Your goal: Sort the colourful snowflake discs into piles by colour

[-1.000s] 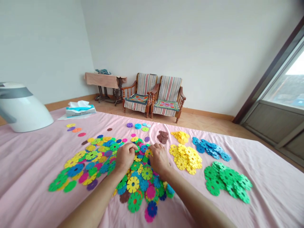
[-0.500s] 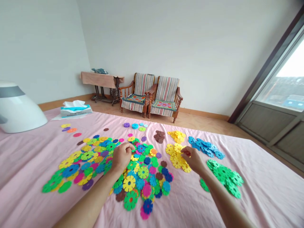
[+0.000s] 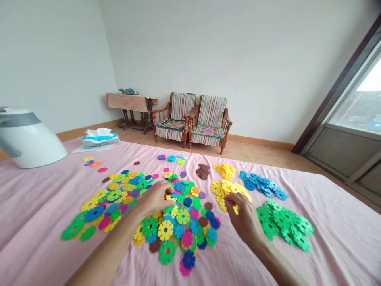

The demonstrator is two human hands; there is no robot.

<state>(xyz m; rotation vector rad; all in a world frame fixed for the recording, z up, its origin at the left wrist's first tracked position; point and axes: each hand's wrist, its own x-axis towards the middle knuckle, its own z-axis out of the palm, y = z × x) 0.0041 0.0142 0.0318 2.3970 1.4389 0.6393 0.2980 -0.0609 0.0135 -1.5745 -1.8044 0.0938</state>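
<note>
A mixed heap of colourful notched plastic discs (image 3: 182, 216) spreads over the pink cloth in front of me. My left hand (image 3: 158, 195) reaches into the heap's far part, palm down, thumb and fingers curled toward each other. Discs show around its fingertips; what it grips, if anything, I cannot make out. My right hand (image 3: 242, 210) is at the near side of a pile of yellow discs (image 3: 222, 188), its fingers bent in against the thumb; anything between them is hidden. Right of it lie green discs (image 3: 284, 222), with blue discs (image 3: 263, 184) beyond.
Farther back are brown discs (image 3: 203, 171), a second yellow pile (image 3: 225, 171) and several loose discs. A tissue box (image 3: 100, 140) and a white jug (image 3: 37, 139) stand at the left. Past the bed-like surface are two wooden armchairs (image 3: 208, 119) and a cloth-covered table (image 3: 127, 102).
My right hand has come toward me from the yellow pile, uncovering more yellow discs. My left hand has shifted slightly right over the heap, its thumb now showing. The view has turned slightly left.
</note>
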